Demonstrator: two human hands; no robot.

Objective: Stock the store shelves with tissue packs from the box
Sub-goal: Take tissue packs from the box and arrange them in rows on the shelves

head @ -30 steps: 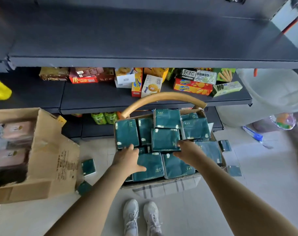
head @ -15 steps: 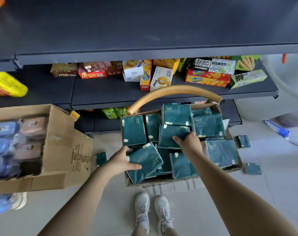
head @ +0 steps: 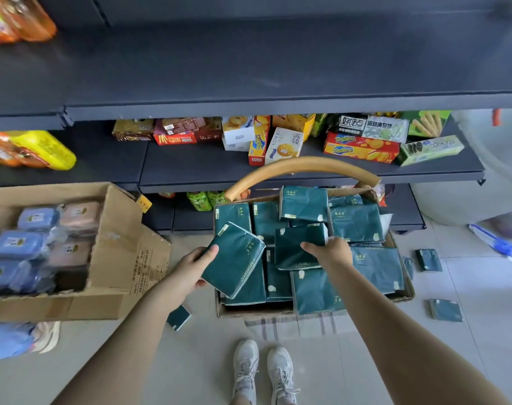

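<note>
Open across the top of the frame along the upper shelf [head: 278, 62], free at centre-left on the middle shelf [head: 190, 168], blocked at centre-right by snack boxes [head: 361, 147] and, just below, by the curved handle [head: 301, 166] arching over the box [head: 254, 311].

Two forearms rise from the bottom corners of the frame, the left forearm [head: 126, 331] from the lower left and the right forearm [head: 395, 325] from the lower right. Both are bare right to the frame's edge. The left hand [head: 190, 273] and right hand [head: 333, 252] are bare as well. At bottom centre is a pair of pale, whitish-grey lace-up trainers, the left shoe [head: 246, 366] and right shoe [head: 281, 372], with rounded toes, panelled uppers and light laces. The frame's lower edge cuts them at the ankle.
</note>
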